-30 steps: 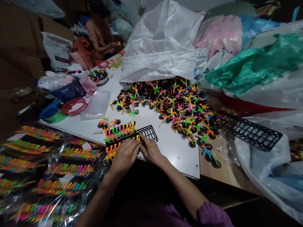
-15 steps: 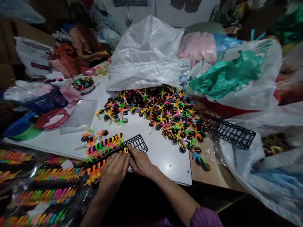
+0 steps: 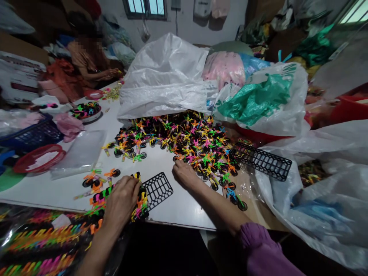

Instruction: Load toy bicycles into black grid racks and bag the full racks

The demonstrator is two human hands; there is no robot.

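My left hand lies over a row of small colourful plastic toy bicycles set in a black plastic rack. Its fingers are bent round the row, and the fingertips are partly hidden. The rack's bare lattice end sticks out to the right, flat on the white table. My right hand is at the near edge of a big pile of loose toy bicycles. Its fingers are closed at the tube of one toy bicycle with orange parts, which still lies against the pile.
Another black rack lies right of the pile. A large white sack stands behind it. To the left are a red basket, clear plastic bags and a few loose bicycles. Filled rows sit lower left. A co-worker sits at the far left.
My right hand has left the rack and moved right and forward to the pile. My left hand stays on the row. The view has shifted to the right and up.
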